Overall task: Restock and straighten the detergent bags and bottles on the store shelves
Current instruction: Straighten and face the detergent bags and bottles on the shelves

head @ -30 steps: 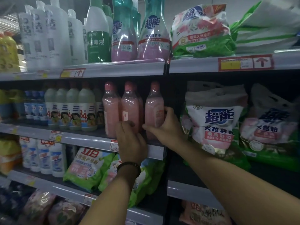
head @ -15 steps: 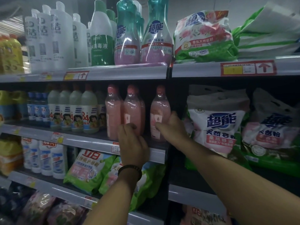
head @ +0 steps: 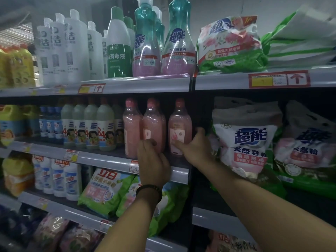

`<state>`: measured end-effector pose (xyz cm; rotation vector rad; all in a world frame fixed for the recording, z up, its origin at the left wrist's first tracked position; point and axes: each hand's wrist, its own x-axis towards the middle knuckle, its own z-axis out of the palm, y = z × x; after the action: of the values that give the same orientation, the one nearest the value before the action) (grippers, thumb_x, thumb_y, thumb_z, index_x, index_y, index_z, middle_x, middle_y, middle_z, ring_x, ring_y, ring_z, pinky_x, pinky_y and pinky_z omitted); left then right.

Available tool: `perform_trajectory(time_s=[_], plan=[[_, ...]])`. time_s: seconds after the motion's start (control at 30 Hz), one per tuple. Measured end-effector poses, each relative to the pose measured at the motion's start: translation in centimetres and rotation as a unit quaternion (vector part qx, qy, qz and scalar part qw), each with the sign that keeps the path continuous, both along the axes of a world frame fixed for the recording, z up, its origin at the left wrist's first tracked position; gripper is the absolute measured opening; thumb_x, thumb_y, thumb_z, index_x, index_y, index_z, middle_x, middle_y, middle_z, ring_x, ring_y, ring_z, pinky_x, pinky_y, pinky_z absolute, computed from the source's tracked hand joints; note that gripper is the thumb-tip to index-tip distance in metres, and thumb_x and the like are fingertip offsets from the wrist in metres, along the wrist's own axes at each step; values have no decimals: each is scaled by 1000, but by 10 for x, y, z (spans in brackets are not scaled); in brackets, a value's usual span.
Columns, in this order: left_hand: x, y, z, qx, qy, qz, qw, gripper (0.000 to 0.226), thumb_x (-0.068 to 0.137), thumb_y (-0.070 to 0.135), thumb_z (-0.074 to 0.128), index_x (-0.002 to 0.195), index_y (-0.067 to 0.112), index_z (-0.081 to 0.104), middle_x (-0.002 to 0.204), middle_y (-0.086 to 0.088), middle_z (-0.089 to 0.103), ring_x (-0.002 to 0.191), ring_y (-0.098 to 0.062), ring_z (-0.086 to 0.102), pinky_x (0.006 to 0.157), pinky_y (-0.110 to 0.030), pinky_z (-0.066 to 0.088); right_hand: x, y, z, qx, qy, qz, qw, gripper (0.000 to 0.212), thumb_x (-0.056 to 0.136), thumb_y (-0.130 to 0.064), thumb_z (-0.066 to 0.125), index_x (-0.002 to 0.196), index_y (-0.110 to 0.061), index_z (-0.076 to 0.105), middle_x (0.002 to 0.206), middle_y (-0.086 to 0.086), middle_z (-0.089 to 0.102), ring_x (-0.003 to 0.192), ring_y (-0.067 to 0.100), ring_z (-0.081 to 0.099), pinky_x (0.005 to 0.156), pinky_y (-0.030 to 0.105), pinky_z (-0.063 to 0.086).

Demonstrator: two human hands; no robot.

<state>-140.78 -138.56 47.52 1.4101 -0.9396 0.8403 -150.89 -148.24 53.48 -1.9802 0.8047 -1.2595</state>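
Right hand (head: 195, 149) clasps right pink bottle (head: 180, 126); left hand (head: 153, 162) clasps middle bottle (head: 153, 124).

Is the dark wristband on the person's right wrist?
No, the dark wristband circles the left wrist, just below the left hand, while the right forearm is bare.

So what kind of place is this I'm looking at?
Most likely a shop's laundry and cleaning aisle: tiered shelves carrying a red price tag on the edge, a row of identical pink bottles, and detergent bags stacked alongside.
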Motion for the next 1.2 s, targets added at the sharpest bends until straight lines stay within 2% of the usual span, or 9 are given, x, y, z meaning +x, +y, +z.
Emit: perform_trajectory(time_s=[0.1, 0.17, 0.27, 0.37, 0.47, 0.63, 0.73, 0.87, 1.2], plan=[[1, 5, 0, 10, 4, -27, 1000, 29, 82, -3, 49, 110, 4, 53, 104, -6, 48, 93, -21, 48, 83, -34, 41, -9, 25, 0, -139, -53, -116, 982, 69, 78, -43, 87, 131, -18, 51, 128, 7, 57, 111, 25, 60, 82, 39, 55], [5, 15, 3, 14, 28, -79, 996, 27, 89, 1, 48, 114, 10, 51, 104, -3, 52, 89, -17, 50, 79, -31, 43, -14, 44, 6, -208, -56, -91, 972, 47, 85, -38, 80, 120, -19, 56, 122, 3, 57, 104, 22, 60, 80, 40, 55], [10, 37, 12, -31, 90, -101, 990, 21, 95, 7, 55, 112, 17, 50, 102, -4, 57, 88, -18, 57, 75, -32, 46, -3, 64, 13, -197, -5, -19, 980, 32, 88, -36, 74, 112, -23, 57, 113, -2, 61, 95, 19, 62, 75, 35, 53], [29, 49, 21, -59, 161, -8, 985, 34, 88, 22, 57, 117, 7, 53, 116, -13, 56, 106, -30, 54, 91, -44, 47, 15, 73, 13, -150, 49, 4, 987, 43, 87, -44, 75, 118, -26, 52, 110, -1, 67, 96, 22, 68, 81, 44, 61], [50, 59, 30, -8, 215, -25, 976, 54, 82, 39, 56, 122, 2, 55, 121, -17, 57, 113, -37, 55, 96, -52, 48, 26, 75, 8, -140, 87, -2, 986, 62, 85, -53, 78, 129, -24, 44, 117, 3, 69, 101, 26, 71, 82, 48, 63], [65, 69, 35, 83, 282, -125, 948, 53, 78, 58, 62, 124, 48, 37, 122, 7, 66, 114, -28, 64, 108, -59, 46, 37, 73, 6, -146, 116, -19, 982, 75, 80, -66, 74, 132, -19, 46, 119, 2, 69, 101, 27, 72, 82, 47, 63], [75, 72, 37, 134, 277, -145, 940, 62, 76, 66, 61, 131, 54, 33, 127, 11, 66, 121, -29, 62, 114, -66, 37, 42, 70, 0, -154, 116, -13, 981, 61, 83, -60, 77, 121, -20, 52, 116, -1, 67, 101, 23, 71, 80, 43, 62], [77, 82, 34, 160, 256, -172, 938, 83, 73, 63, 69, 147, 44, 35, 128, 14, 67, 117, -22, 67, 106, -59, 51, 41, 65, -4, -160, 103, 3, 982, 49, 87, -49, 79, 118, -22, 52, 117, -2, 66, 104, 19, 67, 83, 38, 60], [77, 68, 33, 100, 271, -60, 955, 84, 61, 50, 96, 117, 39, 33, 122, 2, 65, 109, -25, 70, 96, -56, 58, 45, 59, -8, -155, 105, -4, 982, 48, 87, -50, 79, 119, -22, 56, 115, -3, 69, 101, 20, 71, 82, 41, 64]])
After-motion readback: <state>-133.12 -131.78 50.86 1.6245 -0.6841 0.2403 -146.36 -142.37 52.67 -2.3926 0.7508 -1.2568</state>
